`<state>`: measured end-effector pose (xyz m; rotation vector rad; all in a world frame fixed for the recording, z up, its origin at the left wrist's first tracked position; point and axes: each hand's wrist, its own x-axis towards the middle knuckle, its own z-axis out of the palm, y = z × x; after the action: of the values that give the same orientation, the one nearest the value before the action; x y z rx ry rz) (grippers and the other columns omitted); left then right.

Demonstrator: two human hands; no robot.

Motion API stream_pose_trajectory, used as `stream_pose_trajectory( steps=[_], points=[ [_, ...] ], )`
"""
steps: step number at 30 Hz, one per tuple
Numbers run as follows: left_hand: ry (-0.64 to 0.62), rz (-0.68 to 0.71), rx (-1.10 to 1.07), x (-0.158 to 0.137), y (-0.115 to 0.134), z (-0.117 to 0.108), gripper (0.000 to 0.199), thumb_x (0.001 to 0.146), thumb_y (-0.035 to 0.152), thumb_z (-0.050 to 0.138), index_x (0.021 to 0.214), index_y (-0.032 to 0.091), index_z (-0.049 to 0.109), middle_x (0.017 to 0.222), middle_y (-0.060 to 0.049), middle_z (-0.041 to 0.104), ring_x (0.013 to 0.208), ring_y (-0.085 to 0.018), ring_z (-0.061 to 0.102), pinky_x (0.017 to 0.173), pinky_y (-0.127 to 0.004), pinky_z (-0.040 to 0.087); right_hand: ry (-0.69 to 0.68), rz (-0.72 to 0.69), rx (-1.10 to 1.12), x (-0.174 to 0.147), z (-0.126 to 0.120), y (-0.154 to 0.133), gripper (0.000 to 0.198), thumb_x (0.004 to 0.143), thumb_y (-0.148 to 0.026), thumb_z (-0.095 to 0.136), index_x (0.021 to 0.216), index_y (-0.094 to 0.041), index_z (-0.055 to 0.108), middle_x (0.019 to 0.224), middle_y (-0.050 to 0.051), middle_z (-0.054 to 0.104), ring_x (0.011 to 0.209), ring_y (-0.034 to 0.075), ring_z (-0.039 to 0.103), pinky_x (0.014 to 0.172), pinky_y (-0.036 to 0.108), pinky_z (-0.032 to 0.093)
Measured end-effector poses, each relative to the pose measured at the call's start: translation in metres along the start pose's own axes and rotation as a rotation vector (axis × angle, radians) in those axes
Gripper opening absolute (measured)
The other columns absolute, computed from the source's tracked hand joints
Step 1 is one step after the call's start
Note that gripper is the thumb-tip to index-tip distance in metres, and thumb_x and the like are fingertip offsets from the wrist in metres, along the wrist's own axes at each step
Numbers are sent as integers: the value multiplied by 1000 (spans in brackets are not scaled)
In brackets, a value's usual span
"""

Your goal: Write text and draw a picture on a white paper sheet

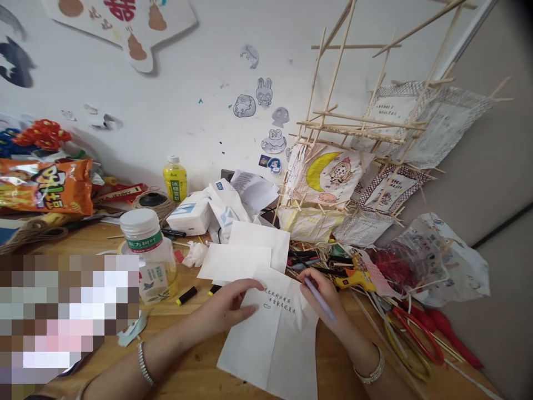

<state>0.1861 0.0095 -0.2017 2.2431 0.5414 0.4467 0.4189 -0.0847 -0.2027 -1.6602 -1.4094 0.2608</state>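
Observation:
A white sheet of paper (258,344) with a crease down it lies on the wooden table in front of me. Two lines of handwritten Chinese characters and a small drawn outline are on its upper part. My left hand (233,303) rests at the sheet's left edge, thumb and index finger apart, fingertips touching the paper beside the writing. In my right hand (320,294) is a light purple pen (318,300), held over the sheet's right side. Other blank white sheets (235,264) lie just behind, partly overlapped by the written one.
Left stand a clear jar (145,255) with a white lid, a yellow drink bottle (175,179) and tissue packs (189,214). A stick frame (333,119) with decorated panels rises behind right. Scissors (418,333) and a yellow glue gun (356,279) lie at right. A blurred patch covers the lower left.

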Motion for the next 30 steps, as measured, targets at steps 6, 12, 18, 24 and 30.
stream_pose_trajectory(
  steps=[6,12,18,24,30],
  points=[
    [-115,136,214,-6,7,-1,42,68,25,69,109,29,58,105,-3,58,107,-26,47,91,-36,35,81,-235,-67,-2,-14,-18,17,82,-19,49,93,-20,62,92,8,63,87,22,57,78,34,45],
    [-283,243,293,-9,16,0,64,70,55,65,125,29,46,121,-9,53,121,-34,35,97,-46,29,-162,-293,172,-19,-8,-31,14,86,-22,48,92,-21,60,80,4,65,75,17,61,69,30,48],
    [-257,254,379,-7,6,2,60,81,53,52,133,28,35,135,-12,41,129,-34,26,101,-51,23,-387,2,428,-30,19,-25,12,79,-30,56,76,-19,51,69,1,62,51,10,53,48,22,42],
    [-318,291,409,-9,5,2,64,86,56,40,139,26,24,143,-14,28,133,-29,16,105,-50,16,-356,9,441,-24,19,-28,16,77,-30,58,69,-20,50,57,-4,53,49,10,49,48,22,39],
    [-349,269,497,-7,8,4,64,85,55,44,138,22,29,144,-17,24,134,-30,12,105,-50,17,-405,45,467,-24,20,-22,16,75,-33,61,73,-18,55,64,-1,56,52,11,51,49,23,39]
  ],
)
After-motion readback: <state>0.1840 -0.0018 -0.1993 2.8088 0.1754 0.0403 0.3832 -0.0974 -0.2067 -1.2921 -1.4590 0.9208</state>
